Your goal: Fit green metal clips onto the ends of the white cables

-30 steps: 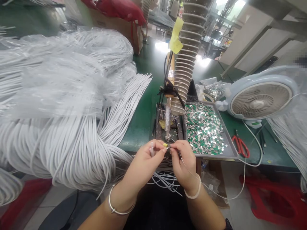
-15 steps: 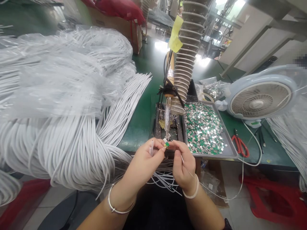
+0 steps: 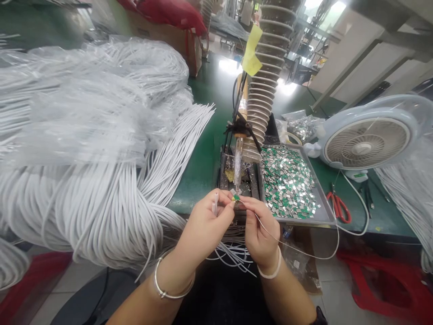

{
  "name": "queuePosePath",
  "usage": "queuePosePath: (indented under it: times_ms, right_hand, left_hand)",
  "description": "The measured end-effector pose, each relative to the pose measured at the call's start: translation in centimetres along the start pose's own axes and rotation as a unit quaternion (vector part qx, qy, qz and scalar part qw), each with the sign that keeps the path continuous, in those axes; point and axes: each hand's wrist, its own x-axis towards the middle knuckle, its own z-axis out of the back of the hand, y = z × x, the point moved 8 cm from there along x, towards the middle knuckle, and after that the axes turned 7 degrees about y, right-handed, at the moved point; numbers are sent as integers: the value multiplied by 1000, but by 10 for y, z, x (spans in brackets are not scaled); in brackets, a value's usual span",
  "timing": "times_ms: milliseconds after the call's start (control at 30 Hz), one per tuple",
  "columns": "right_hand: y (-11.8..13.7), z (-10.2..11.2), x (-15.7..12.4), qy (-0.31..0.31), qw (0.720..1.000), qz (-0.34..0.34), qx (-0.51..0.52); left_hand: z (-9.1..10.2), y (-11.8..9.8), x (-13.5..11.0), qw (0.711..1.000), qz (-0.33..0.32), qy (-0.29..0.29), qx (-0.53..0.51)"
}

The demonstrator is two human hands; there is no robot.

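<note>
Between thumb and fingertips, my left hand (image 3: 205, 225) pinches a small green circuit board (image 3: 236, 197) with a metal plug end. White cable ends (image 3: 215, 205) stick up between this hand's fingers. My right hand (image 3: 263, 232) is closed on a thin solder wire (image 3: 294, 252), whose front end reaches the board. Directly above the board, a soldering iron (image 3: 238, 158) is fixed with its tip pointing down. The exact contact between tip, wire and board is too small to tell.
A grey tray (image 3: 323, 203) full of small green-and-metal boards lies right of the iron. Beyond are red-handled cutters (image 3: 341, 210) and a fan (image 3: 367, 140). Bundled white cables (image 3: 101, 207) fill the left. A ribbed hose (image 3: 265, 81) hangs behind the iron.
Both hands have shifted slightly, bringing the board up closer under the iron's tip. The solder wire in my right hand now extends to the board, and its slack loop has risen.
</note>
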Motion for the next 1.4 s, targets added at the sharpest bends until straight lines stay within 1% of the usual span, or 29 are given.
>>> queuePosePath:
  times_ms: [133, 400, 667, 1033, 1167, 1267, 1400]
  right_hand:
    - [3, 1, 2, -7, 1000, 16, -14]
    - [7, 1, 4, -15, 999, 34, -8]
    - [9, 2, 7, -14, 999, 35, -17]
    - [10, 0, 8, -9, 999, 36, -1]
    - [9, -1, 5, 6, 1000, 29, 9]
    - [7, -1, 0, 19, 1000, 19, 15]
    - [3, 1, -8, 23, 1000, 3, 7]
  left_hand:
    - [1, -3, 0, 1000, -8, 1, -1]
    - [1, -8, 1, 1000, -8, 2, -12]
    - [1, -13, 2, 1000, -19, -2, -7]
    - [2, -9, 0, 1000, -15, -4, -8]
    - [0, -3, 0, 1000, -15, 11, -7]
    - [-3, 3, -4, 999, -23, 36, 2]
    - [-11, 9, -13, 994, -41, 81, 56]
